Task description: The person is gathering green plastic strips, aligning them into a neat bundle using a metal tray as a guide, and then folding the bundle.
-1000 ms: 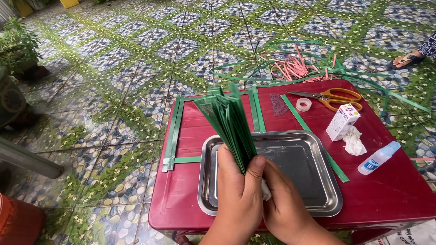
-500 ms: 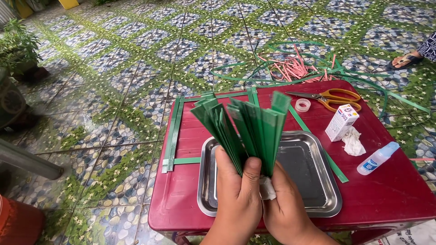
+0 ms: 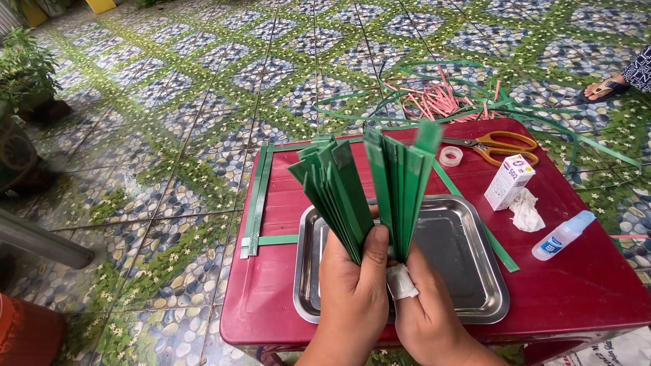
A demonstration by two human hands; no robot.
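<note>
The left hand (image 3: 352, 298) and the right hand (image 3: 424, 315) together grip a bundle of green strips (image 3: 366, 190) at its lower end, above the metal tray (image 3: 475, 271) on the red surface (image 3: 583, 285). The left hand is closed around the left group of strips, thumb pressed across their base; the right hand pinches the right group, with a white wrap on one finger (image 3: 401, 283). The bundle fans upward into two groups with a gap between them. The strips appear thin, flat, light and fairly stiff, standing without drooping; their smooth faces probably slide against each other, so a firm hold at the gathered base seems the soundest grip. On the surface lie scissors (image 3: 498, 146), a tape roll (image 3: 451, 156), a small box (image 3: 508, 181), a crumpled tissue (image 3: 525, 211), a small bottle (image 3: 563, 235) and loose green strips (image 3: 258, 200).
</note>
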